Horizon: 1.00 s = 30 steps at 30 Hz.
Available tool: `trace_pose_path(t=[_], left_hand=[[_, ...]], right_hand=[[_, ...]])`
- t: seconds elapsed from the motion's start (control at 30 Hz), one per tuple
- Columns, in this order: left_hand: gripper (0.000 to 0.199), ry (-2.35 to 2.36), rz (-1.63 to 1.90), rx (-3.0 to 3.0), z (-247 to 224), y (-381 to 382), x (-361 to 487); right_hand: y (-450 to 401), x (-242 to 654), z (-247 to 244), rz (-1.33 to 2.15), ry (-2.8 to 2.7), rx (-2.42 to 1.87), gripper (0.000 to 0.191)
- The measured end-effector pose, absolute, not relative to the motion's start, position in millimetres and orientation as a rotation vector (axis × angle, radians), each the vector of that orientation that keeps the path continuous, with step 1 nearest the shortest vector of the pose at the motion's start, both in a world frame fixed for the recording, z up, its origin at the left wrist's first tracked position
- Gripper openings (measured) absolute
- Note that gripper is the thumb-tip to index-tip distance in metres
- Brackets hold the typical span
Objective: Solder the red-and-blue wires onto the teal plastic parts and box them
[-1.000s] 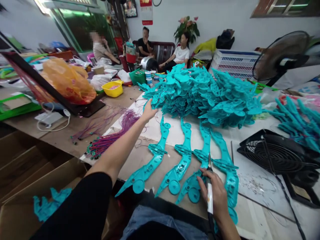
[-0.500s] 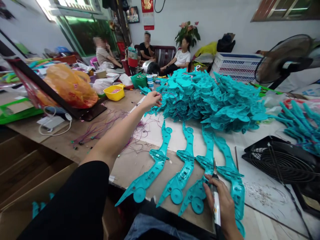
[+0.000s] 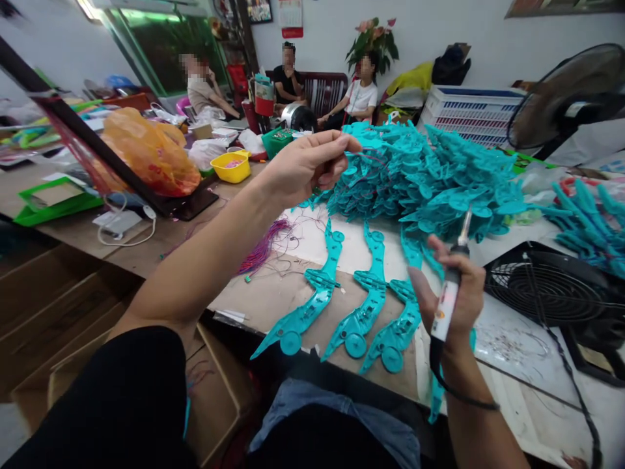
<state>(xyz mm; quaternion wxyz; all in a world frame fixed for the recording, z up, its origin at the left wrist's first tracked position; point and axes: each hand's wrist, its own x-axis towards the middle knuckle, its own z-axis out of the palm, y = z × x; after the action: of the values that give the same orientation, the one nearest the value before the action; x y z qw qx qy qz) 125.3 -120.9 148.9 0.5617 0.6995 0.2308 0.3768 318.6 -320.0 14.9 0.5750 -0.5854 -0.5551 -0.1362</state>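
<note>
My left hand point(image 3: 319, 163) is raised in front of the big heap of turquoise plastic parts point(image 3: 405, 176), thumb and forefinger pinched. A thin reddish-purple wire point(image 3: 374, 157) trails from the fingertips. My right hand point(image 3: 461, 293) grips a soldering iron point(image 3: 446, 303) with a white and black handle, its metal tip pointing up. Below the hands lie long turquoise shells in a row: a left one point(image 3: 319, 293), a middle one point(image 3: 370, 293) and a right one point(image 3: 400, 326). Another, farther right, is mostly hidden behind my right hand. Purple wires point(image 3: 266, 251) lie bundled left of the row.
A black fan point(image 3: 541, 280) and a white board point(image 3: 512, 339) with solder bits are on the right. A yellow tub point(image 3: 232, 168), an orange bag point(image 3: 141, 153) and a dark stand point(image 3: 190, 205) are left. Cardboard boxes point(image 3: 215, 391) stand below. Several people sit at the back.
My left hand has come up and nearer, with a wire at its fingertips. My right hand has lifted the soldering iron off the shells. The view has shifted slightly.
</note>
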Motion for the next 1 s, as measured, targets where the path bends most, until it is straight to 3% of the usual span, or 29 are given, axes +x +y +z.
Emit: trace_pose_path(t=[0.2, 0.3, 0.4, 0.53, 0.73, 1.0], left_hand=[[0.025, 0.405, 0.758, 1.611, 145.4, -177.1, 81.5], [0.033, 0.330, 0.647, 1.594, 128.1, -175.8, 43.4], [0.039, 0.319, 0.584, 1.695, 93.8, -164.9, 0.9], [0.041, 0.377, 0.438, 1.943, 12.5, -163.4, -27.1], [0.035, 0.630, 0.651, 2.037, -108.5, -194.1, 6.0], [0.028, 0.722, 0.722, 2.060, -126.3, -223.6, 55.7]], right_hand=[[-250.4, 249.0, 46.0, 0.442, -1.349, -0.865, 0.065], [-262.9, 228.1, 44.4, 1.027, -1.270, -0.934, 0.044], [-290.3, 248.2, 37.4, 1.182, -1.249, -1.098, 0.038], [-301.3, 300.5, 32.2, 1.031, -1.386, -1.393, 0.039], [-257.5, 320.8, 17.8, 0.312, -1.878, -1.684, 0.024], [-187.3, 328.6, 2.1, -0.026, -2.303, -1.555, 0.017]])
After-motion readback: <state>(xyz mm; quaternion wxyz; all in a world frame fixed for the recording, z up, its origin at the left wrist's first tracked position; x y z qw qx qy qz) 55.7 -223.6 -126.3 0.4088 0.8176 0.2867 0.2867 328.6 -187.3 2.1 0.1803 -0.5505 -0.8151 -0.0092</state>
